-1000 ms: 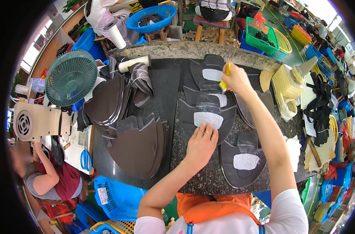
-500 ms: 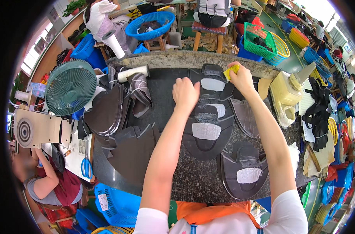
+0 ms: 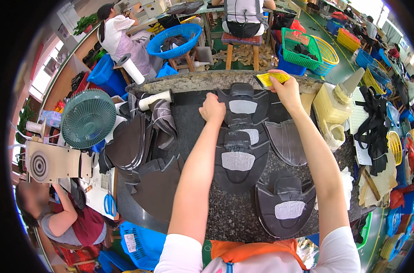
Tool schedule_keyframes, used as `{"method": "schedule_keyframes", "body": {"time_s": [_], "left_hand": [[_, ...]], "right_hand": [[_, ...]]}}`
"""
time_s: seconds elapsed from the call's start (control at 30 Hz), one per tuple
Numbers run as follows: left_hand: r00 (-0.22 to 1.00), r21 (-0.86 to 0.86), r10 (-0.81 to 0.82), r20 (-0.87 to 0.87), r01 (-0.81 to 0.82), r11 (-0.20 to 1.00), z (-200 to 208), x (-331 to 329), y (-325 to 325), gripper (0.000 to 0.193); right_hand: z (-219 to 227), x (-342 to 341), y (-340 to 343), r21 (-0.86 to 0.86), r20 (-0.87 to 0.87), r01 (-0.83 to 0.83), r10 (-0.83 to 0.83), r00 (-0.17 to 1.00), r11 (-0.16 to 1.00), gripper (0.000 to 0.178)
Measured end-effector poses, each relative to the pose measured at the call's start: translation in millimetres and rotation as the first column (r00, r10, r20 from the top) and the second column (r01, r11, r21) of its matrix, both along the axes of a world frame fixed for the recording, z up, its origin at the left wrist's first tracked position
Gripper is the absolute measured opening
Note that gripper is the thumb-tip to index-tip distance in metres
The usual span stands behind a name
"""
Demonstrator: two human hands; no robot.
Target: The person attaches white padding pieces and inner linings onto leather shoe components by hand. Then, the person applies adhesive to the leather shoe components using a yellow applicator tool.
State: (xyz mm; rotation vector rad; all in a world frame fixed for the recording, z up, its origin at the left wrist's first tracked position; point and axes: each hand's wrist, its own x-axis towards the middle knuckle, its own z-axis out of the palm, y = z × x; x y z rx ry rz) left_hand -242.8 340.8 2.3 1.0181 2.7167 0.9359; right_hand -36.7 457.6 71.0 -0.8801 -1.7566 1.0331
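Note:
My right hand (image 3: 286, 90) is closed on a flat yellow scraper (image 3: 278, 79) with a dark edge, above the far side of the worktop. My left hand (image 3: 213, 108) is closed at the left edge of the farthest dark shoe upper piece (image 3: 260, 103), its fingertips partly hidden. Below that piece, more dark upper pieces overlap in a column, and the nearest one (image 3: 236, 178) bears a whitish patch (image 3: 238, 161). A separate stack of similar uppers (image 3: 279, 223) lies near the front edge, also with a white patch on top.
Dark cut pieces (image 3: 154, 193) and bundled ones (image 3: 129, 134) cover the left of the worktop (image 3: 225, 214). A pale plastic bottle with a cone nozzle (image 3: 333, 104) stands at right. A green fan (image 3: 88, 118) is at left; another person (image 3: 63, 211) sits by a sewing machine (image 3: 52, 161).
My right hand has lifted slightly off the farthest upper, and the yellow scraper has tilted flatter. My left hand's fingers have drawn in at that piece's left edge. The view has shifted a little.

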Motion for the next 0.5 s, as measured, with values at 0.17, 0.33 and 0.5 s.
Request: {"method": "schedule_keyframes", "body": {"time_s": [0.17, 0.33, 0.5], "left_hand": [[0.994, 0.069, -0.091, 0.068, 0.087, 0.994, 22, -73, -32, 0.023], [0.999, -0.116, -0.013, -0.033, 0.009, 0.993, 68, -113, -71, 0.037], [0.466, -0.017, -0.007, -0.885, -0.017, 1.0, 84, -66, -82, 0.034]], "right_hand": [[-2, -20, -4, 0.004, 0.022, -0.162, 0.162, 0.987, 0.987, 0.024], [-22, -48, -7, 0.133, 0.138, -0.287, 0.27, 0.953, 0.949, 0.022], [-43, -91, -11, 0.261, 0.332, -0.399, 0.307, 0.892, 0.879, 0.02]]}}
